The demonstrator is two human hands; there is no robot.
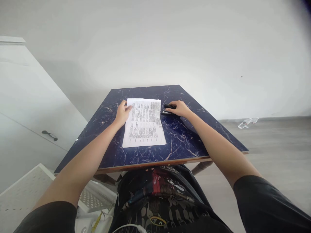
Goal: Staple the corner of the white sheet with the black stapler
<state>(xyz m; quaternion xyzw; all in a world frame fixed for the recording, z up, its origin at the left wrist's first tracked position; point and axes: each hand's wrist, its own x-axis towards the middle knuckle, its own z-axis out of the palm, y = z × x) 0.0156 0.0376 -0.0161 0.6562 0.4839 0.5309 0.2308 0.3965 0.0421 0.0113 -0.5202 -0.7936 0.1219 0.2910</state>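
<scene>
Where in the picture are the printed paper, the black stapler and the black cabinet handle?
Printed paper (144,124): head view, on the middle of its printed face.
Black stapler (169,106): head view, on its dark upper arm.
Black cabinet handle (49,134): head view, midway along its grip.

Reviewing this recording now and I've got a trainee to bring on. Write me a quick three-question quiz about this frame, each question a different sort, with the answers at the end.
1. Multiple choice. How does the tabletop look?
A) Plain white
B) Dark blue with pale veins
C) Red and white checks

2. True or false. The left hand holds the printed paper at its left side, near the top.

3. Short answer. What does the right hand hold, and on which side of the paper, as the wearer sees it?

Key:
1. B
2. True
3. A black stapler, on the right side
</scene>
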